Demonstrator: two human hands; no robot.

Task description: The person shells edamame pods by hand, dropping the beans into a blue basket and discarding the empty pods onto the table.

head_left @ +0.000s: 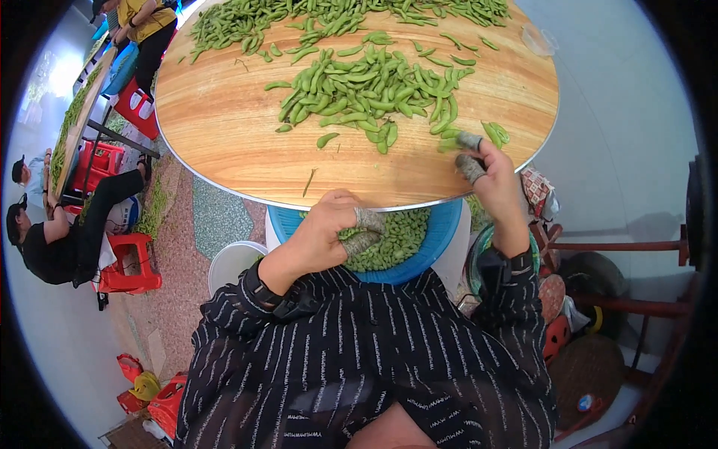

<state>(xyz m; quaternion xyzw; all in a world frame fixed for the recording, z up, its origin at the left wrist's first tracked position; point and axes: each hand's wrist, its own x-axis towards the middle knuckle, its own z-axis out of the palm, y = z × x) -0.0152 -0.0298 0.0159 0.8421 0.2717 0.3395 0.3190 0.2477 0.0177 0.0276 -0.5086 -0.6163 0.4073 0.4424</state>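
Note:
My left hand is closed, its thumb and forefinger wrapped in grey tape and pressed together above a blue basin of shelled green beans. What lies in that pinch, if anything, is hidden. Over the table's near right part, my right hand has its taped thumb and forefinger apart. The forefinger tip is beside a slightly blurred green bean pod. Left of it spreads a loose pile of green bean pods on the round wooden table.
A larger heap of pods covers the table's far side. A white bucket stands on the floor at left. Beyond it are red stools and people at another pod-covered table. Wooden furniture bars stand at right.

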